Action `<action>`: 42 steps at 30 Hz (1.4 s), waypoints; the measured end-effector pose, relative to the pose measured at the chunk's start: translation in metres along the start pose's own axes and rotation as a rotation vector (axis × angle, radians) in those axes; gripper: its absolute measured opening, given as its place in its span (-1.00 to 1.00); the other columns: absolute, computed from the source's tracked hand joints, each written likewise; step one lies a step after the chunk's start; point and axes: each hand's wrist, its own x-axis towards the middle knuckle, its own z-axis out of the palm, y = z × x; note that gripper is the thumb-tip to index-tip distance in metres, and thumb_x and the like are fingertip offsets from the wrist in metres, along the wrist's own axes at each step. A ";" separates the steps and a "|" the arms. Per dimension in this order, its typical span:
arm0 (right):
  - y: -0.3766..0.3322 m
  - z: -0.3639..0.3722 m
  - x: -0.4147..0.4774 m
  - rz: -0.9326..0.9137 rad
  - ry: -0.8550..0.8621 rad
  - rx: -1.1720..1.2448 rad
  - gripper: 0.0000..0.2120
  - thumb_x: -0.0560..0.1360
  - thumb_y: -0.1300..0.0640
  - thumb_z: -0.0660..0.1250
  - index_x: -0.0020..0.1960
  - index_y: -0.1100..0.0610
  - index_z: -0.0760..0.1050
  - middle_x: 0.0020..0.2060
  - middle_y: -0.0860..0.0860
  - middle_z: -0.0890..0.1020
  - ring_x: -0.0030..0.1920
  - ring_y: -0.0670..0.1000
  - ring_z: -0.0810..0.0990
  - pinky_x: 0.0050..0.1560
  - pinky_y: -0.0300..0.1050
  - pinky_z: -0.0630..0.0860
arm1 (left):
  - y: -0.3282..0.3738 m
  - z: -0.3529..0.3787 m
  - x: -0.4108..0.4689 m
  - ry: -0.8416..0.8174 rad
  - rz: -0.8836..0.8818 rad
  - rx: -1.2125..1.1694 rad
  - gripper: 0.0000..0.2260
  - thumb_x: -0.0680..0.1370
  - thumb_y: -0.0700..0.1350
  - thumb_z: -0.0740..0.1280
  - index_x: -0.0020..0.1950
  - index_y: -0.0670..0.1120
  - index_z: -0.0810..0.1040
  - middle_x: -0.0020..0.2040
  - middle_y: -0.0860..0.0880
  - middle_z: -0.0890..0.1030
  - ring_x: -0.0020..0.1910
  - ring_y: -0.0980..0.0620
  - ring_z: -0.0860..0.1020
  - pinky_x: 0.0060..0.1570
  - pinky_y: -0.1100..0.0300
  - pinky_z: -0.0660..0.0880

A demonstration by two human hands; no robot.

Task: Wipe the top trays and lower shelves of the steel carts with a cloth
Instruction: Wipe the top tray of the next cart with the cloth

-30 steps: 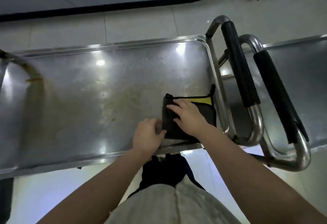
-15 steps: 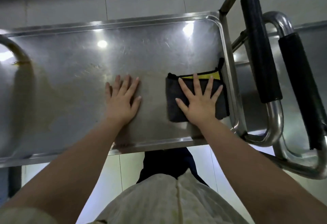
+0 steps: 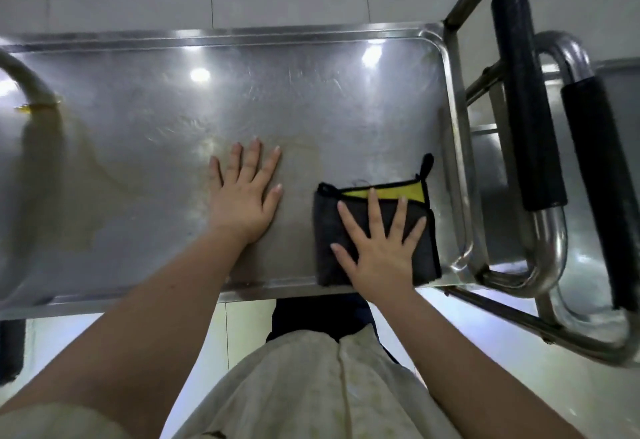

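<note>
A folded dark grey cloth (image 3: 325,227) with a yellow inner layer lies in the near right corner of the steel cart's top tray (image 3: 242,92). My right hand (image 3: 379,248) presses flat on the cloth, fingers spread and straight. My left hand (image 3: 244,198) rests flat on the bare tray, just left of the cloth, fingers straight. The tray surface shows smears and yellowish stains toward its left side. The lower shelves are hidden under the tray.
The cart's handle (image 3: 519,99) with a black grip stands at the tray's right end. A second cart's handle (image 3: 602,189) and tray (image 3: 623,68) sit right beside it. A curved steel bar (image 3: 24,78) rises at the left. Tiled floor surrounds the carts.
My left hand let go of the cloth's edge and moved left to lie flat on the tray. My right hand spread flat and stays on the cloth near the tray's front right corner.
</note>
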 end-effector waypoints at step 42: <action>-0.016 -0.008 0.010 -0.127 -0.082 -0.016 -0.34 0.51 -0.43 -0.07 0.56 -0.24 0.02 0.58 0.04 0.06 0.52 0.40 -0.07 0.34 0.58 -0.10 | -0.002 0.010 0.002 0.106 -0.026 -0.044 -0.46 0.63 0.16 -0.07 0.60 0.12 -0.06 0.60 0.08 -0.07 0.58 -0.04 -0.07 0.47 -0.23 -0.12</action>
